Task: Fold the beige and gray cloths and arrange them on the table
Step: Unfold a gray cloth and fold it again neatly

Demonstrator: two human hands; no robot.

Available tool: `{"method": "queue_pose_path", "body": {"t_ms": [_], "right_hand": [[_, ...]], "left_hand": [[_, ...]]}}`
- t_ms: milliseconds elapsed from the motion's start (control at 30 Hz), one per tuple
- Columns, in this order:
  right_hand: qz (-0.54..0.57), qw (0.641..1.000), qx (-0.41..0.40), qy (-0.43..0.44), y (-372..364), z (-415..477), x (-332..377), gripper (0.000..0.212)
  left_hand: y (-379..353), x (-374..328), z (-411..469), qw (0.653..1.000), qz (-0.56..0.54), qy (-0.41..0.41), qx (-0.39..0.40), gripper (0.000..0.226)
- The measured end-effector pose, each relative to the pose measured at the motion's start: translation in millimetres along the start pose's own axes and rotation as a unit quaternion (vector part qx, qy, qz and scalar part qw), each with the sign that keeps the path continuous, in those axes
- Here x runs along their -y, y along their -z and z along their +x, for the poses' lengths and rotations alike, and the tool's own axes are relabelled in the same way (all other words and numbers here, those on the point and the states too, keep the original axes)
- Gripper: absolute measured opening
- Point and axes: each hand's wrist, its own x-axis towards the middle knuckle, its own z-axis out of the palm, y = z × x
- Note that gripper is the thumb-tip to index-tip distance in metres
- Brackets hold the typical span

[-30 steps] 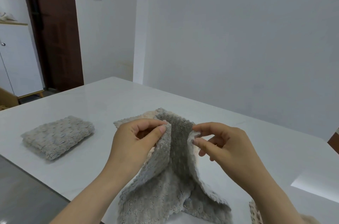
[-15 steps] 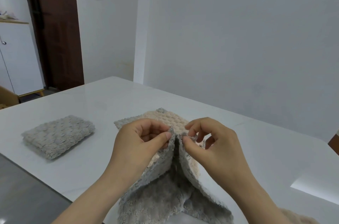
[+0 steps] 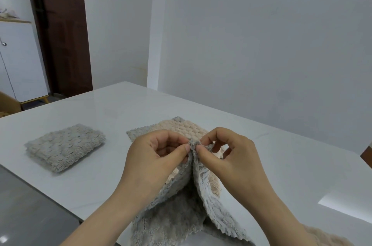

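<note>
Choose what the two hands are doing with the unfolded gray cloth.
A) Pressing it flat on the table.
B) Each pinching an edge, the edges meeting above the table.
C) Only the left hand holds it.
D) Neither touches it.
B: the left hand and the right hand each pinch an edge of the unfolded gray cloth, and the edges meet raised above the table.

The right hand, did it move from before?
Yes. The right hand moved left, toward the folded cloth, until its pinched corner of the gray cloth met the left hand.
</note>
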Motion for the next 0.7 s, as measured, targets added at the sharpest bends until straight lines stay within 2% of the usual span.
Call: {"method": "queue_pose_path", "body": {"t_ms": [433, 700], "right_hand": [[-0.003, 1.0, 0.012, 0.001, -0.6, 1.1, -0.8, 0.012], [-0.009, 1.0, 0.023, 0.015, -1.6, 0.7, -1.3, 0.012]], "left_hand": [[-0.6, -1.5, -4.2, 1.0, -0.013, -0.013, 0.014, 0.005], [-1.0, 2.6, -2.4, 0.999, 0.017, -0.029, 0.003, 0.011]]}}
